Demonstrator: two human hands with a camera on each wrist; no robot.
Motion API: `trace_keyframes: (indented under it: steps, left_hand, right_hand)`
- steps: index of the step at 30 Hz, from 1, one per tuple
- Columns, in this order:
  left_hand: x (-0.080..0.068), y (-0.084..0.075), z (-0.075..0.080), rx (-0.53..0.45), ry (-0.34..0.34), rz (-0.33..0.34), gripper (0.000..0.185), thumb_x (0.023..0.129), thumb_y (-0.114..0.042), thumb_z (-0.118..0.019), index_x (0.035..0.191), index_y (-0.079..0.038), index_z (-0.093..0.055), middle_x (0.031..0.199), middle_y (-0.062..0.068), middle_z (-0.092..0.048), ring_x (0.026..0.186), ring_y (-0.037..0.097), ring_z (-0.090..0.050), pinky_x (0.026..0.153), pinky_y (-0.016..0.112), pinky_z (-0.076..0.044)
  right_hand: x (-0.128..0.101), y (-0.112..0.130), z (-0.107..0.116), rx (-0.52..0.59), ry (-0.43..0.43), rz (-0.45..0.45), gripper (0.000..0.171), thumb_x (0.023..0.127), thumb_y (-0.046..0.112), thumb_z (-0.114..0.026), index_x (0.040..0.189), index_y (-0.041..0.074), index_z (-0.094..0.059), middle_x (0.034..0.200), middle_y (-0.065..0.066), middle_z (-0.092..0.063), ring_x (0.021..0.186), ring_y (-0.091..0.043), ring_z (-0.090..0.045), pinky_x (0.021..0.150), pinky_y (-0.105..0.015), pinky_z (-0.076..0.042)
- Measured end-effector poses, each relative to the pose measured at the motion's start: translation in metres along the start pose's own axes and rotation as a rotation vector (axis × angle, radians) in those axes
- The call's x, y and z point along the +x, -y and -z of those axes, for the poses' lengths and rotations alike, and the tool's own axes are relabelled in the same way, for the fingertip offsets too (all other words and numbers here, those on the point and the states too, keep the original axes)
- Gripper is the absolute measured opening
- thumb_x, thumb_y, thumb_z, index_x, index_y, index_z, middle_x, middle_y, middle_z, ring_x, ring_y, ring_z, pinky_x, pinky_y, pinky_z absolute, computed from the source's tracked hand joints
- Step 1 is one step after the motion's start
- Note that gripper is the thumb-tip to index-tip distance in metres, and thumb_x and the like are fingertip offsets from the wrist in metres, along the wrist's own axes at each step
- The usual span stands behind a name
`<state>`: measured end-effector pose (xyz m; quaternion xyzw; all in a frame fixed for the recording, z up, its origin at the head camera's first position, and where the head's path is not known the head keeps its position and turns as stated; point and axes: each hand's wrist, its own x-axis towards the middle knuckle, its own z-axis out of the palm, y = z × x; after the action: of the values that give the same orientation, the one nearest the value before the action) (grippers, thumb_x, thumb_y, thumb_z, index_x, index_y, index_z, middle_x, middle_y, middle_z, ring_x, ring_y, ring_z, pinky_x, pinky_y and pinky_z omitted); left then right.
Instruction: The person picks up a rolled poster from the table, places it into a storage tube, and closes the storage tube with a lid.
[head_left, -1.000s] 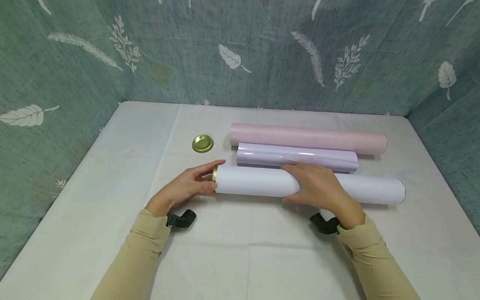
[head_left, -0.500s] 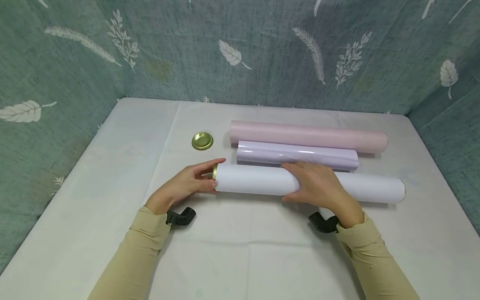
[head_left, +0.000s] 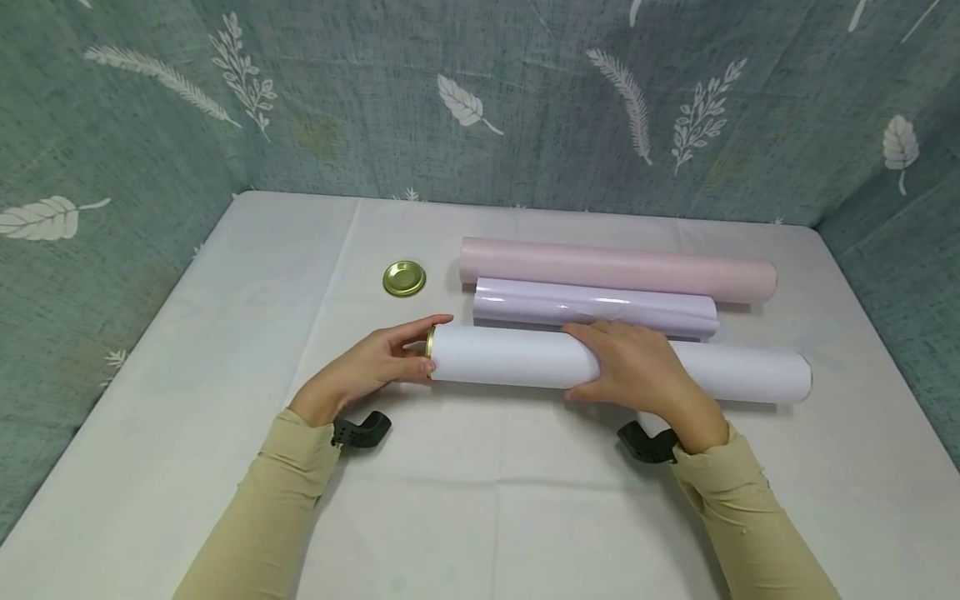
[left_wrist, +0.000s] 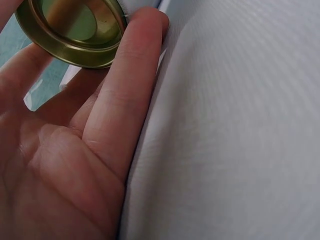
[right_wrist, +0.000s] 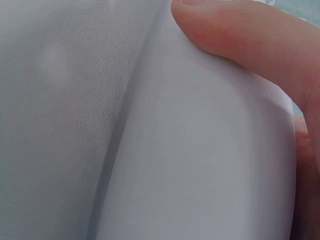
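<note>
A long white cardboard tube (head_left: 510, 357) lies sideways across the middle of the table, its left end capped by a gold metal lid (left_wrist: 90, 30). My left hand (head_left: 371, 367) holds that lid at the tube's end, thumb on the near side and fingers on the far side; in the left wrist view its recessed face shows between them. My right hand (head_left: 630, 371) grips the tube from above, around its middle. Seen from the right wrist, the thumb (right_wrist: 235, 35) presses along the white surface, while most other fingers are hidden behind the tube.
Behind the tube lie a shiny lavender roll (head_left: 540, 302) and, farther back, a longer pink tube (head_left: 615, 271). A second gold lid (head_left: 404, 278) rests beyond my left hand. Something white (head_left: 652, 423) shows partly beneath my right wrist. Patterned green cloth (head_left: 525, 100) hangs around the table.
The head view has tipped slightly, so the table's things sit a little higher in it. Both hands keep the same hold on the lid and tube.
</note>
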<state>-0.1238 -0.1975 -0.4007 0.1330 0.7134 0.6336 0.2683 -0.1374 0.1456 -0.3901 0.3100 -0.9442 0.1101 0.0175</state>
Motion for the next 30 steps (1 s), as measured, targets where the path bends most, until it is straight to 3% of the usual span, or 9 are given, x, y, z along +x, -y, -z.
trace_keyframes:
  steps: [10, 19, 30]
  left_hand:
    - [-0.001, 0.000, -0.001, 0.010, -0.012, -0.001, 0.065, 0.081, -0.015, -0.066, 0.138, -0.022, -0.034, 0.129, 0.010, -0.042, 0.102, 0.028, -0.054, 0.082, 0.038, -0.046]
    - [0.006, 0.014, 0.004, 0.077, -0.053, 0.025, 0.063, 0.079, -0.024, -0.069, 0.133, -0.037, -0.038, 0.132, 0.003, -0.042, 0.110, 0.020, -0.050, 0.085, 0.032, -0.044]
    - [0.007, 0.015, 0.004, 0.015, -0.032, 0.017, 0.064, 0.079, -0.021, -0.069, 0.133, -0.034, -0.039, 0.132, 0.002, -0.042, 0.112, 0.022, -0.049, 0.083, 0.034, -0.046]
  right_hand:
    - [0.001, 0.001, 0.001, 0.005, 0.007, 0.003, 0.082, 0.055, 0.058, -0.074, 0.125, 0.022, -0.050, 0.113, -0.002, -0.058, 0.096, -0.022, -0.055, 0.070, -0.041, -0.044]
    - [0.000, 0.000, 0.001, 0.017, -0.021, 0.012, 0.084, 0.053, 0.057, -0.076, 0.125, 0.023, -0.049, 0.110, -0.001, -0.059, 0.095, -0.022, -0.056, 0.070, -0.042, -0.044]
    - [0.000, 0.000, 0.001, 0.014, -0.042, 0.022, 0.083, 0.053, 0.056, -0.077, 0.124, 0.022, -0.050, 0.108, -0.002, -0.060, 0.093, -0.022, -0.056, 0.070, -0.042, -0.044]
